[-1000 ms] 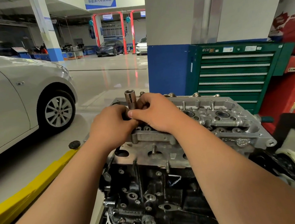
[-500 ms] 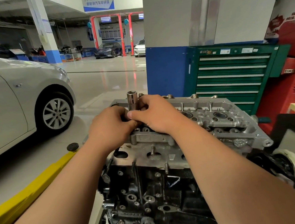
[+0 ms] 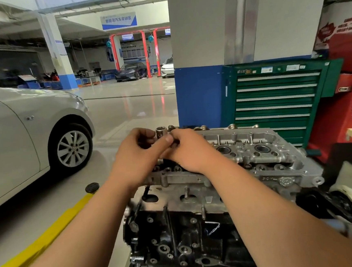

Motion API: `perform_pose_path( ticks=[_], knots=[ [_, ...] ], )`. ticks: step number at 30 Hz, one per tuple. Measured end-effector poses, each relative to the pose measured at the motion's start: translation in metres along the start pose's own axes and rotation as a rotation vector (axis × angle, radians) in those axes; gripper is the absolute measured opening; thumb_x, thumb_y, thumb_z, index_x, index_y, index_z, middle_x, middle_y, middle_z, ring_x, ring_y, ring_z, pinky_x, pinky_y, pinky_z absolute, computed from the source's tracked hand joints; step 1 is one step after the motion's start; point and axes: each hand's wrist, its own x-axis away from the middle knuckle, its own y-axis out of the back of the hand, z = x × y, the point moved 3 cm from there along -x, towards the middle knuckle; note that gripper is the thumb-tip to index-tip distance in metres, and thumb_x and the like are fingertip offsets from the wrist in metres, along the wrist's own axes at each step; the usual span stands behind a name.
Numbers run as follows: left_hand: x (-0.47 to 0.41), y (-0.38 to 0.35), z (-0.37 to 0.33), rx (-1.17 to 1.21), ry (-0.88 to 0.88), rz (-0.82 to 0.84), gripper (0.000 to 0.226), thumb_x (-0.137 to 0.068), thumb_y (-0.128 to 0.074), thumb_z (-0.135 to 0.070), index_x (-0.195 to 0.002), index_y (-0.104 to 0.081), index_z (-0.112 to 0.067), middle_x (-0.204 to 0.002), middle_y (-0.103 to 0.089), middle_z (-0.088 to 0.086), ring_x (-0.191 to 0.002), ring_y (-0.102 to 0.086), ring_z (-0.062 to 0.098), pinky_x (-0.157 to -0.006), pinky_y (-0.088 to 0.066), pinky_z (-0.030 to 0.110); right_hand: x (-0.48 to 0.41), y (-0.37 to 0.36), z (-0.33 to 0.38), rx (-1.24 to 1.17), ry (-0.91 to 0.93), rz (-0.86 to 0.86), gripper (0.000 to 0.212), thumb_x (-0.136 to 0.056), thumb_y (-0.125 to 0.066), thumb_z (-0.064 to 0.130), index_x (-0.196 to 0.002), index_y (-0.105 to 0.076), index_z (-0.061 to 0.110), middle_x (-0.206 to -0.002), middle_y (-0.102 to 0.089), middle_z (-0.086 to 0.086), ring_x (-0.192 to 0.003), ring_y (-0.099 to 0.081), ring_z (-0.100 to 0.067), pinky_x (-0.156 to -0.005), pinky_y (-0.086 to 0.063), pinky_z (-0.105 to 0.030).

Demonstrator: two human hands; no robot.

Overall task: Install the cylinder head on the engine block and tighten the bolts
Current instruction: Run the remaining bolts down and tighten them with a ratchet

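The silver cylinder head [image 3: 255, 156] sits on top of the dark engine block [image 3: 180, 243] in front of me. A chrome socket [image 3: 161, 132] stands upright over the head's far left corner. My left hand [image 3: 134, 158] curls its fingers beside the socket on its left. My right hand [image 3: 190, 151] pinches the socket with thumb and fingers from the right. The socket's lower end and whatever it sits on are hidden behind my fingers.
A silver car [image 3: 28, 133] is parked at the left, with a yellow lift arm [image 3: 38, 245] and its black pad [image 3: 92, 187] on the floor beside the engine. A green tool cabinet [image 3: 278, 101] and a red cabinet [image 3: 350, 96] stand behind the engine.
My left hand has loosened and shifted a little to the left of the socket. My right thumb now lies across the socket's front. The socket stays upright in the same spot.
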Motion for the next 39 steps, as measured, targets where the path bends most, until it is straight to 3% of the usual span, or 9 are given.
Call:
perform_pose_path(
  ticks=[4,7,13,19,22,27,33,35,39],
  knots=[
    [-0.012,-0.005,-0.016,-0.195,-0.109,-0.094,0.030,-0.078,-0.076,-0.039,-0.077,-0.059,-0.015,-0.070,-0.064,-0.003,-0.062,-0.058,0.012,-0.054,-0.041,0.024,0.004,0.003,0.002,-0.034,0.048,0.009,0.018,-0.082,-0.067,0.020,-0.077,-0.065,0.038,-0.076,-0.068,0.018,-0.074,-0.062,0.003,-0.064,-0.051,-0.016],
    [-0.016,-0.001,-0.012,-0.197,-0.159,0.009,0.016,-0.088,-0.068,-0.032,-0.083,-0.065,-0.017,-0.073,-0.067,-0.005,-0.065,-0.061,0.007,-0.056,-0.044,0.015,0.002,0.002,0.001,0.029,0.032,0.043,0.009,-0.084,-0.061,0.018,-0.090,-0.068,0.018,-0.090,-0.069,-0.004,-0.084,-0.064,-0.020,-0.076,-0.053,-0.037],
    [-0.013,-0.006,-0.001,0.031,-0.107,0.056,0.004,-0.091,-0.063,-0.024,-0.093,-0.066,-0.023,-0.086,-0.070,-0.009,-0.073,-0.062,-0.008,-0.059,-0.043,0.004,-0.001,-0.001,-0.002,0.076,-0.014,0.074,0.010,-0.086,-0.066,0.028,-0.084,-0.069,0.019,-0.074,-0.068,-0.001,-0.066,-0.061,-0.017,-0.064,-0.049,-0.032],
    [-0.020,-0.013,-0.002,0.038,-0.050,-0.073,0.031,-0.076,-0.079,-0.028,-0.071,-0.057,-0.007,-0.060,-0.061,0.001,-0.048,-0.052,0.002,-0.046,-0.040,0.013,-0.003,-0.005,-0.002,0.085,-0.009,0.047,0.018,-0.081,-0.065,0.029,-0.098,-0.068,0.022,-0.084,-0.071,-0.003,-0.080,-0.067,-0.023,-0.076,-0.056,-0.046],
    [-0.019,-0.010,0.002,0.094,-0.071,-0.004,0.025,-0.085,-0.071,-0.025,-0.073,-0.063,-0.005,-0.069,-0.065,0.012,-0.060,-0.057,0.009,-0.053,-0.043,0.014,-0.004,-0.005,-0.004,0.105,0.001,0.092,0.019,-0.083,-0.064,0.031,-0.097,-0.068,0.019,-0.088,-0.071,-0.004,-0.082,-0.067,-0.022,-0.076,-0.056,-0.040],
    [-0.014,-0.008,0.004,0.132,-0.037,0.167,0.017,-0.093,-0.061,-0.026,-0.093,-0.071,-0.012,-0.087,-0.073,0.005,-0.083,-0.066,0.014,-0.077,-0.050,0.030,-0.004,-0.004,-0.006,0.128,0.010,0.037,0.018,-0.082,-0.067,0.030,-0.066,-0.062,0.023,-0.058,-0.060,0.007,-0.055,-0.055,-0.009,-0.050,-0.042,-0.025],
    [-0.013,-0.014,0.002,0.017,-0.086,0.044,0.030,-0.082,-0.074,-0.026,-0.067,-0.054,-0.010,-0.055,-0.053,-0.006,-0.049,-0.045,0.006,-0.047,-0.036,0.014,-0.008,-0.008,-0.006,0.122,0.042,0.070,0.012,-0.078,-0.062,0.026,-0.089,-0.066,0.025,-0.089,-0.066,-0.002,-0.085,-0.060,-0.018,-0.072,-0.053,-0.034],
    [-0.012,-0.012,0.003,0.018,-0.111,0.062,0.022,-0.087,-0.069,-0.025,-0.074,-0.063,-0.008,-0.062,-0.061,0.000,-0.056,-0.052,0.008,-0.051,-0.040,0.015,-0.008,-0.007,-0.007,0.125,0.053,0.100,0.020,-0.080,-0.061,0.024,-0.098,-0.067,0.021,-0.098,-0.066,-0.006,-0.096,-0.059,-0.022,-0.080,-0.053,-0.040],
    [-0.011,-0.010,0.006,0.065,-0.084,0.164,0.014,-0.092,-0.064,-0.027,-0.102,-0.071,-0.021,-0.101,-0.069,0.000,-0.095,-0.066,0.013,-0.086,-0.053,0.030,-0.007,-0.007,-0.009,0.125,0.034,0.072,0.017,-0.084,-0.064,0.025,-0.097,-0.070,0.015,-0.086,-0.070,-0.006,-0.078,-0.066,-0.023,-0.071,-0.056,-0.040]
  ],
)
